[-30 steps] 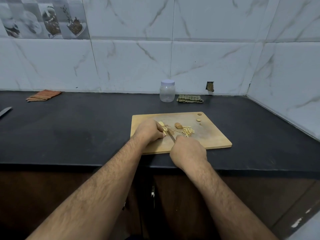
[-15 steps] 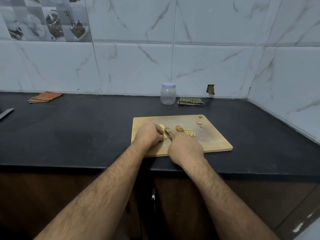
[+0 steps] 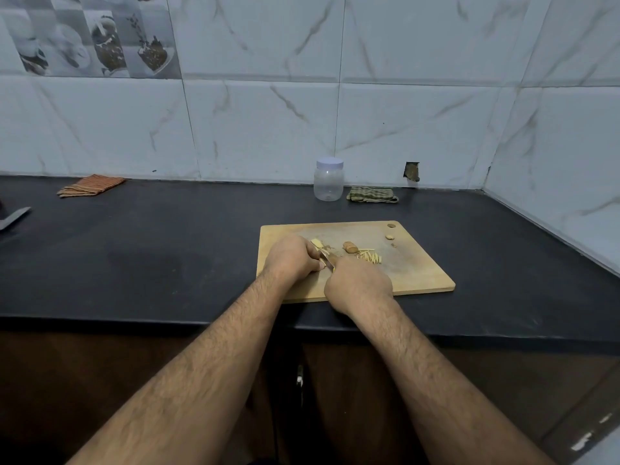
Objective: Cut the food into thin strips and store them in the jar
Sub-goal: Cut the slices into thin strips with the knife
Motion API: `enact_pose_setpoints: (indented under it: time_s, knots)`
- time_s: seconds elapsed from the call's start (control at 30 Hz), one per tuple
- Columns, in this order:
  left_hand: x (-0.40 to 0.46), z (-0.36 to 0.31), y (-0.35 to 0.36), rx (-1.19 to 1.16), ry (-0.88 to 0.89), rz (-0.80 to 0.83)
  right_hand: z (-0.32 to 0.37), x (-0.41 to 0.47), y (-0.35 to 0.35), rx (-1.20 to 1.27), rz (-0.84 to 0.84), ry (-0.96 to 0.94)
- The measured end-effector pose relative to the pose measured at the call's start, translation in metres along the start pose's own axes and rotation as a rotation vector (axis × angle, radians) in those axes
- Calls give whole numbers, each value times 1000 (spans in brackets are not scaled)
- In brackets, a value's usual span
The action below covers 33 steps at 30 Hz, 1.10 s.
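Observation:
A wooden cutting board (image 3: 416, 270) lies on the black counter. My left hand (image 3: 292, 255) curls over pale ginger slices (image 3: 316, 244) at the board's middle left and holds them down. My right hand (image 3: 357, 285) grips a knife (image 3: 327, 256) whose blade points up-left, against the left fingers. A brown ginger chunk (image 3: 349, 247) and a small pile of thin yellow strips (image 3: 370, 256) lie just right of the blade. A clear plastic jar (image 3: 328, 179) with a white lid on stands by the back wall.
Two small food bits (image 3: 390, 237) lie near the board's far right corner hole. A green checked cloth (image 3: 372, 195) lies beside the jar, an orange striped cloth (image 3: 90, 186) at the far left, and a second blade (image 3: 13, 218) at the left edge. Tiled walls close the back and right.
My right hand with the knife has edged left, closer to the left fingers. The left hand stays on the slices. The view has shifted slightly.

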State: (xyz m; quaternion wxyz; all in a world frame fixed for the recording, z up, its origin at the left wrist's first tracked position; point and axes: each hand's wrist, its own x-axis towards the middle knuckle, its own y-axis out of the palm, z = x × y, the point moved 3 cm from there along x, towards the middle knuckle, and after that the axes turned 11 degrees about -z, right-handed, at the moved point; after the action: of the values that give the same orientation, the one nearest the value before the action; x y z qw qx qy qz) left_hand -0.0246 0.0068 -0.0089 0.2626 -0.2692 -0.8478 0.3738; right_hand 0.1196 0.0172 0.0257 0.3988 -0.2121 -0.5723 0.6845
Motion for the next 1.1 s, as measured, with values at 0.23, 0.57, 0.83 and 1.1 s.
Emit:
enact_pose_setpoints:
  time_s: [0.23, 0.57, 0.83, 1.1]
  knots:
    - [-2, -1, -1, -1, -8, -7, -8, -11, 1, -19, -8, -16]
    - [-4, 0, -1, -29, -49, -33, -14, -19, 1, -14, -12, 19]
    - [-3, -1, -1, -11, -24, -36, -11, -15, -1, 28, -60, 4]
    - [-2, -2, -1, 18, 0, -24, -4, -5, 4, 54, -30, 29]
